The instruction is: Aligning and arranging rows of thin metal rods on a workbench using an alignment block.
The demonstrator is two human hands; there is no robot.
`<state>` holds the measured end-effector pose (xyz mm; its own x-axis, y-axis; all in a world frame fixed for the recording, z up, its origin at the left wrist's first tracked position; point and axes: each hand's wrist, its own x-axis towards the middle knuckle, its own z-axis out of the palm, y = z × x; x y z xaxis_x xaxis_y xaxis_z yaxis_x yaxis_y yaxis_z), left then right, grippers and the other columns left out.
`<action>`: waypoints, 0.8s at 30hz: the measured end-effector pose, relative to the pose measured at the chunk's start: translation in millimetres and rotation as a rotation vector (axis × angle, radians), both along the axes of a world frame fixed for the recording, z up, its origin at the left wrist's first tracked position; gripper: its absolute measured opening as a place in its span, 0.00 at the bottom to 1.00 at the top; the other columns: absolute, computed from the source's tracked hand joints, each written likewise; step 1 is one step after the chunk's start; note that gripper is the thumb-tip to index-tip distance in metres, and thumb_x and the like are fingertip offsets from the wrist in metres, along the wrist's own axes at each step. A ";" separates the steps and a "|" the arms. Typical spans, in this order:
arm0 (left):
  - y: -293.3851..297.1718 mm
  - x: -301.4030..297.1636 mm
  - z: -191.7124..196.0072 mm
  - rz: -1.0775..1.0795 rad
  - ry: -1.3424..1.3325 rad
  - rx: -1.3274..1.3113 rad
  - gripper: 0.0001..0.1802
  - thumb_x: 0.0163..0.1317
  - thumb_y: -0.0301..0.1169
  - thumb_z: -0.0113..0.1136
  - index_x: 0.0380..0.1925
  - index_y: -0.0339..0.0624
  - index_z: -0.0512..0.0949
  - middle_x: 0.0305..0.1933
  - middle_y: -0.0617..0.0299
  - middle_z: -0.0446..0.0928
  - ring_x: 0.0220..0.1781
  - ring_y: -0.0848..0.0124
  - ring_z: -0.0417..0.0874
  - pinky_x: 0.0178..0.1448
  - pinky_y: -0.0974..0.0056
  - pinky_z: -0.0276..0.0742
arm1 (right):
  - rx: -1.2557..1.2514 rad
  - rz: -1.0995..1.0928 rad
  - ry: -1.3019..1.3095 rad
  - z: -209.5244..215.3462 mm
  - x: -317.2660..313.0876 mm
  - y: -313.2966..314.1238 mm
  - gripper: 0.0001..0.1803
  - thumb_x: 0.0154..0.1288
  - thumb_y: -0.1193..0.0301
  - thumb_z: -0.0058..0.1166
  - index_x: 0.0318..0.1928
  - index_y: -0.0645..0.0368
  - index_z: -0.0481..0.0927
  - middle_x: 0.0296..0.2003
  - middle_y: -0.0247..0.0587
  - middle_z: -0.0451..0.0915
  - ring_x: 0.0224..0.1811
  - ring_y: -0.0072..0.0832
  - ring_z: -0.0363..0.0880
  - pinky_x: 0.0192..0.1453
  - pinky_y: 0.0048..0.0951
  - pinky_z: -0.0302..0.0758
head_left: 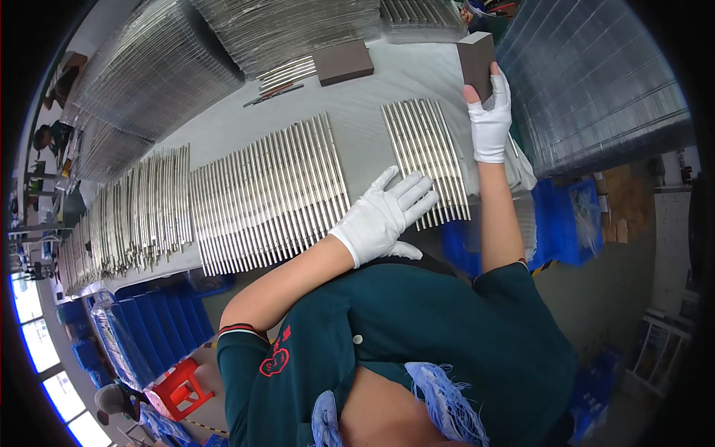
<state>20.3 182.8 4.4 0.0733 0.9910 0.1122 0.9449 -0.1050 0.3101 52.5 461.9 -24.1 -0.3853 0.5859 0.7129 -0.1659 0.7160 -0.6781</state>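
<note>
My right hand (490, 130), in a white glove with bare thumb and fingertip showing, is closed round a dark brown rectangular block (477, 65) at the far right of the table. My left hand (381, 220), also gloved in white, is spread out with its fingers extended. Its fingertips reach the lower left of a small row of silver metal rods (426, 153); whether they press on them I cannot tell. Left of that hand lies a wider row of similar rods (268, 194), side by side. A second brown block (342, 62) lies farther back.
More rods (141, 212) lie at the left. Wrapped stacks (164, 74) stand along the back, and a tall plastic-wrapped stack (596, 89) rises at the right. Loose thin rods (287, 73) lie beside the second block. Blue bins (566, 220) and a red stool (180, 389) stand below table level.
</note>
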 end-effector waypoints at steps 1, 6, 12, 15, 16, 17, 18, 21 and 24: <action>4.6 0.3 -0.4 -0.001 -0.007 -0.003 0.58 0.48 0.66 0.62 0.73 0.42 0.58 0.76 0.49 0.58 0.78 0.55 0.57 0.79 0.44 0.47 | -0.018 0.010 0.016 -0.1 1.0 0.9 0.36 0.61 0.65 0.70 0.68 0.57 0.70 0.62 0.48 0.72 0.61 0.38 0.75 0.65 0.34 0.72; 6.5 -1.5 -5.2 -0.017 0.008 0.012 0.54 0.48 0.64 0.63 0.72 0.49 0.60 0.75 0.50 0.59 0.78 0.53 0.58 0.79 0.43 0.47 | -0.032 -0.003 0.013 -4.3 2.1 4.5 0.36 0.60 0.64 0.70 0.67 0.59 0.71 0.62 0.48 0.73 0.62 0.38 0.75 0.65 0.34 0.72; -28.3 -10.6 11.8 0.056 0.031 -0.115 0.51 0.50 0.61 0.63 0.72 0.50 0.61 0.74 0.51 0.61 0.77 0.55 0.60 0.79 0.43 0.46 | -0.075 0.020 0.021 -7.2 2.6 12.9 0.36 0.59 0.64 0.71 0.66 0.61 0.72 0.62 0.48 0.74 0.62 0.38 0.75 0.66 0.34 0.71; -47.1 -11.5 14.0 0.114 0.013 -0.120 0.52 0.50 0.60 0.64 0.72 0.49 0.60 0.73 0.51 0.62 0.76 0.56 0.61 0.79 0.45 0.47 | -0.127 0.044 0.053 -2.9 1.2 6.5 0.37 0.59 0.64 0.72 0.66 0.62 0.72 0.62 0.47 0.74 0.62 0.36 0.75 0.66 0.33 0.71; -50.2 -11.1 16.2 0.131 0.030 -0.136 0.52 0.50 0.60 0.64 0.72 0.48 0.60 0.73 0.52 0.62 0.76 0.57 0.61 0.80 0.46 0.47 | -0.111 0.027 0.033 -2.4 1.4 7.1 0.37 0.59 0.64 0.72 0.66 0.62 0.72 0.62 0.47 0.74 0.62 0.35 0.75 0.66 0.32 0.71; -51.6 -11.0 17.3 0.135 0.027 -0.140 0.52 0.50 0.60 0.64 0.72 0.48 0.60 0.73 0.52 0.62 0.76 0.57 0.61 0.80 0.46 0.47 | -0.093 0.009 0.012 -1.5 1.0 6.9 0.37 0.59 0.65 0.72 0.66 0.62 0.72 0.62 0.47 0.74 0.62 0.35 0.75 0.66 0.32 0.71; -52.4 -11.1 17.8 0.135 0.030 -0.146 0.52 0.50 0.60 0.64 0.72 0.47 0.60 0.73 0.52 0.62 0.76 0.57 0.61 0.80 0.46 0.47 | -0.128 0.034 0.020 -0.5 1.0 5.2 0.37 0.59 0.65 0.71 0.66 0.63 0.71 0.62 0.47 0.74 0.61 0.34 0.75 0.65 0.32 0.72; -49.8 -10.6 14.4 0.128 0.022 -0.134 0.53 0.50 0.60 0.64 0.72 0.47 0.60 0.74 0.52 0.61 0.76 0.57 0.61 0.79 0.46 0.48 | -0.131 0.027 0.019 0.1 2.5 4.4 0.37 0.60 0.66 0.71 0.66 0.65 0.71 0.62 0.47 0.73 0.61 0.33 0.75 0.65 0.31 0.72; -39.0 -8.5 9.8 0.097 -0.006 -0.076 0.53 0.50 0.60 0.64 0.72 0.47 0.59 0.75 0.52 0.60 0.77 0.56 0.60 0.79 0.46 0.49 | -0.167 0.056 0.030 1.3 2.0 2.9 0.37 0.60 0.66 0.71 0.66 0.67 0.70 0.62 0.47 0.73 0.61 0.31 0.74 0.65 0.31 0.72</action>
